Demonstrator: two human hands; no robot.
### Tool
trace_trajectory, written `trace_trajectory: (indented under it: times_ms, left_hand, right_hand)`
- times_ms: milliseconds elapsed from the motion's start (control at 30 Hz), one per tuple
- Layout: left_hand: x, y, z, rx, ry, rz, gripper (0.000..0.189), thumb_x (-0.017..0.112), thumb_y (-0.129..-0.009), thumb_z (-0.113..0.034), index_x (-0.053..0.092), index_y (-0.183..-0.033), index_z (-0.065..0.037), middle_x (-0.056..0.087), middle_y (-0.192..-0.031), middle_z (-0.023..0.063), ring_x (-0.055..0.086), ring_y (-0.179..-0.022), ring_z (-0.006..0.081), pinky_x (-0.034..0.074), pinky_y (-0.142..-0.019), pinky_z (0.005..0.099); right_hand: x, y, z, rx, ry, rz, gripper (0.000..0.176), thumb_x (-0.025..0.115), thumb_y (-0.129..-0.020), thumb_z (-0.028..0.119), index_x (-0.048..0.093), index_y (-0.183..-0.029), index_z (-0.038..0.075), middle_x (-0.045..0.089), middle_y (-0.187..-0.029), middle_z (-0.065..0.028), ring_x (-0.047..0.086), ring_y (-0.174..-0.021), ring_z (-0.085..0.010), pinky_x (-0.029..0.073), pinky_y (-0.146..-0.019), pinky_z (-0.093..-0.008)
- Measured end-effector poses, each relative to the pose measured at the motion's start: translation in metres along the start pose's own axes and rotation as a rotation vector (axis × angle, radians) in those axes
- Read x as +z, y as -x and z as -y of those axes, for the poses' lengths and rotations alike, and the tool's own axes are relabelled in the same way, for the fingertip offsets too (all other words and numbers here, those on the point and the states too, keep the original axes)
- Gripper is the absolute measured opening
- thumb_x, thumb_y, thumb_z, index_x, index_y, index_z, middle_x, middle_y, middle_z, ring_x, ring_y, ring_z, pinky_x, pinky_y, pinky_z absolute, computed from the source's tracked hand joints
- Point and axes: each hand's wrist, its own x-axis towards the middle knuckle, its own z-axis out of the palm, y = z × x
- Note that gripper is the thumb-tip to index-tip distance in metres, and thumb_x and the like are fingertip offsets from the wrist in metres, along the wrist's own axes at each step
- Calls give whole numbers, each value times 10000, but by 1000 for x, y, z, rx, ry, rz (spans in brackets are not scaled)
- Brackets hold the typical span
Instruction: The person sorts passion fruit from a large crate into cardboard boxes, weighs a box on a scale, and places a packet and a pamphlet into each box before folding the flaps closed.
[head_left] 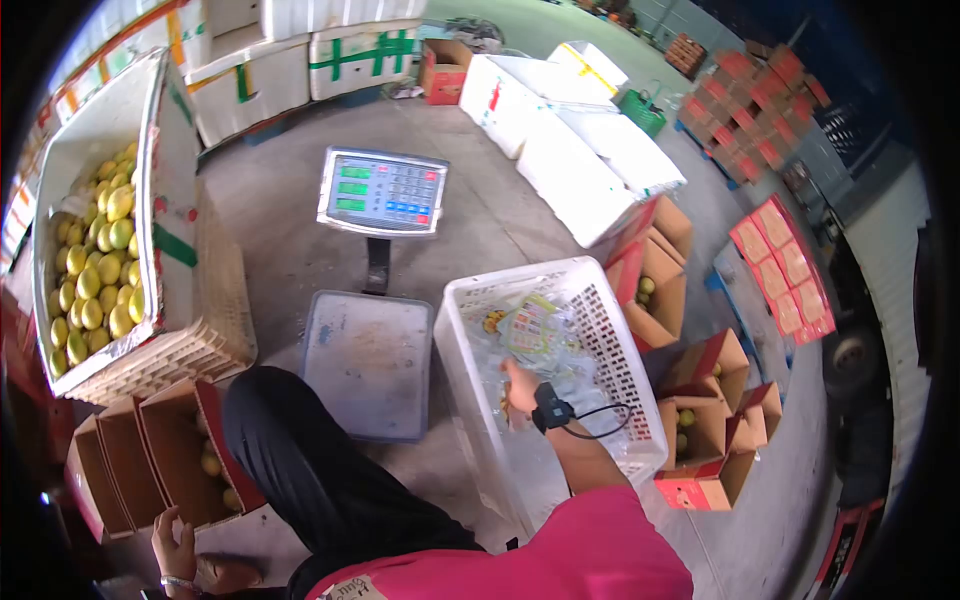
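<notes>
My right hand reaches into a white plastic crate, its fingers curled against the clear plastic bags inside. It appears closed on a plastic bag, though the fingertips are partly hidden. A printed green and yellow label shows among the bags. At the lower left, my left hand hangs beside open cardboard boxes, fingers apart and holding nothing. A few yellow-green fruits lie in the nearest box.
A scale with a metal platform and a keypad display stands ahead. At left, a foam box full of yellow-green fruit rests on a crate. More cartons hold fruit at right. White foam boxes and stacked cartons stand farther back.
</notes>
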Motion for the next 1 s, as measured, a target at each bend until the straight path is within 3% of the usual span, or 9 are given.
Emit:
trace_trajectory:
  times_ms: [133, 167, 233, 367, 467, 500, 633, 800, 1000]
  left_hand:
    - [-11, 25, -14, -57, -45, -57, 345, 597, -722, -78, 596, -1056, 7, 621, -1024, 172, 587, -976, 327, 444, -876, 384]
    - [-15, 32, -12, -77, -54, -68, 345, 597, -722, -78, 596, -1056, 7, 621, -1024, 172, 587, -976, 327, 444, -876, 384]
    - [-17, 40, -8, -89, -43, -83, 353, 601, -718, -84, 587, -1058, 11, 610, -1027, 179, 577, -970, 353, 445, -858, 395]
    - [-10, 48, 26, -82, -44, -121, 369, 606, -718, -82, 585, -1073, 18, 611, -1032, 184, 589, -951, 349, 453, -859, 387]
    - [-9, 33, 11, -249, 117, -80, 386, 630, -726, -135, 595, -1083, 9, 625, -1016, 197, 603, -942, 356, 479, -840, 389]
    - [-14, 26, 10, -270, 53, -54, 379, 634, -737, -169, 606, -1080, -9, 634, -1010, 190, 592, -976, 364, 469, -868, 393]
    - [-24, 10, 56, -281, -39, -199, 500, 649, -751, -214, 533, -1190, -4, 548, -1192, 211, 515, -1116, 372, 420, -957, 405]
    - [-37, -12, 127, -599, -207, -394, 709, 682, -740, -253, 383, -1332, -2, 373, -1383, 221, 360, -1284, 347, 293, -1065, 454]
    - [-53, -10, 174, -803, -13, -276, 734, 683, -751, -311, 368, -1341, -7, 394, -1375, 204, 341, -1305, 343, 235, -1091, 475]
  right_hand:
    - [34, -33, 8, -160, 103, 148, 403, 572, -789, 135, 553, -1190, 114, 641, -895, -235, 615, -827, -409, 484, -703, -472]
    - [64, -49, -23, 246, -670, 286, 273, 577, -809, 120, 630, -1073, 75, 663, -876, -194, 649, -768, -311, 493, -669, -420]
    - [32, -30, -11, 4, -197, -140, 188, 613, -820, 83, 651, -997, 31, 670, -800, -65, 607, -714, -143, 476, -633, -301]
    - [-21, 4, -19, 198, -691, -299, 93, 620, -832, 85, 651, -870, 6, 602, -713, 9, 547, -690, -108, 445, -625, -276]
    - [-50, 1, -48, -159, -203, -670, 87, 559, -876, 78, 584, -825, 12, 563, -757, -22, 534, -722, -128, 447, -667, -289]
    - [-30, -29, -78, -89, -624, -591, 92, 489, -902, 7, 564, -953, 24, 588, -899, -51, 550, -850, -142, 460, -789, -294]
    - [-113, 17, 249, -431, -877, -494, 109, 512, -913, 43, 590, -972, -6, 618, -890, -38, 557, -793, -95, 460, -744, -277]
    - [-24, 58, 536, -780, -1116, 354, 132, 571, -871, 52, 620, -990, 24, 629, -937, -32, 570, -831, -89, 459, -755, -250]
    - [154, 127, 795, -406, -1202, 1129, 145, 556, -895, 152, 606, -985, 51, 582, -827, -16, 565, -675, -111, 467, -578, -245]
